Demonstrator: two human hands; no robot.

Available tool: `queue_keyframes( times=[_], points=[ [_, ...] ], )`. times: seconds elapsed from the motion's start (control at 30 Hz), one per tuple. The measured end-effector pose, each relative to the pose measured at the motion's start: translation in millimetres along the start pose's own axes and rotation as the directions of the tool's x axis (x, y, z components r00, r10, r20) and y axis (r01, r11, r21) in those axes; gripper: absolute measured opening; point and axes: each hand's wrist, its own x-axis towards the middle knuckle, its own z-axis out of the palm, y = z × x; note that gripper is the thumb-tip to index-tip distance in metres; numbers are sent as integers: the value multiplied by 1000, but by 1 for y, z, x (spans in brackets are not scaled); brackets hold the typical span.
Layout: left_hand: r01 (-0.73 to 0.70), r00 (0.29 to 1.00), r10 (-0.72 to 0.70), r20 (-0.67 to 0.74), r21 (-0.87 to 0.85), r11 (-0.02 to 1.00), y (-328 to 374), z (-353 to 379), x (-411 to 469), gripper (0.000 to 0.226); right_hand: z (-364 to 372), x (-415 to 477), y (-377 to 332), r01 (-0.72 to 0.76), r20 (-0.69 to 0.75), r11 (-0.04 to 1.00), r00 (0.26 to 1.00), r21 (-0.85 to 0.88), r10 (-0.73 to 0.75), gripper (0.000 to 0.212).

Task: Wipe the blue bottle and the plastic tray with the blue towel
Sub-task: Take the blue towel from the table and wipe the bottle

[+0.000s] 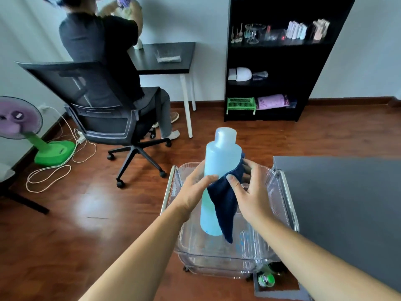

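A tall light-blue bottle (219, 161) is held upright above a clear plastic tray (217, 255) that rests on a small metal-framed cart. My left hand (196, 187) grips the bottle's middle from the left. My right hand (249, 187) presses a dark blue towel (224, 203) against the bottle's right side; the towel wraps part of the body and hangs down over the tray. The bottle's base is inside the tray's outline; whether it touches the tray floor I cannot tell.
A grey table (347, 203) lies to the right of the cart. A person sits in a black office chair (104, 109) at a black desk (165, 57) ahead left. A black shelf unit (277, 61) stands ahead. A fan (19, 120) and cables sit on the wooden floor at left.
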Motion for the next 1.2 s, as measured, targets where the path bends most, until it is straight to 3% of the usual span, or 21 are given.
queue_keyframes(
  times=[0.1,0.2,0.27,0.37,0.47,0.6,0.7,0.8,1.03,1.2],
  points=[
    [-42,999,40,-29,-62,997,15,5,-2,37,-6,17,-26,56,-33,998,998,-17,-56,38],
    [-58,997,47,-65,-185,981,25,11,-4,52,-9,24,-49,134,-53,983,988,-127,-142,30],
    [-77,996,63,-58,-278,957,34,16,-4,59,-8,20,-57,174,-16,980,984,-97,-176,27],
    [-111,993,92,-69,-370,922,52,17,-1,54,-6,4,-57,169,148,979,972,112,-185,49],
    [-107,994,103,-31,-387,916,59,14,2,48,-5,-15,-49,231,291,971,927,59,-238,68],
    [-95,994,111,18,-386,918,54,15,2,46,-2,-15,-52,220,254,974,941,45,-225,69],
    [-10,999,22,25,-414,910,56,19,0,67,-3,17,-72,197,211,977,955,76,-209,66],
    [11,999,11,47,-432,902,59,19,2,81,-7,41,-89,209,313,977,927,30,-208,67],
    [-85,996,69,-57,-385,919,64,2,13,33,-6,-33,-60,267,381,963,888,31,-258,74],
    [-92,994,69,-82,-325,941,66,5,12,33,-9,-33,-62,202,320,978,924,53,-208,73]
  ],
)
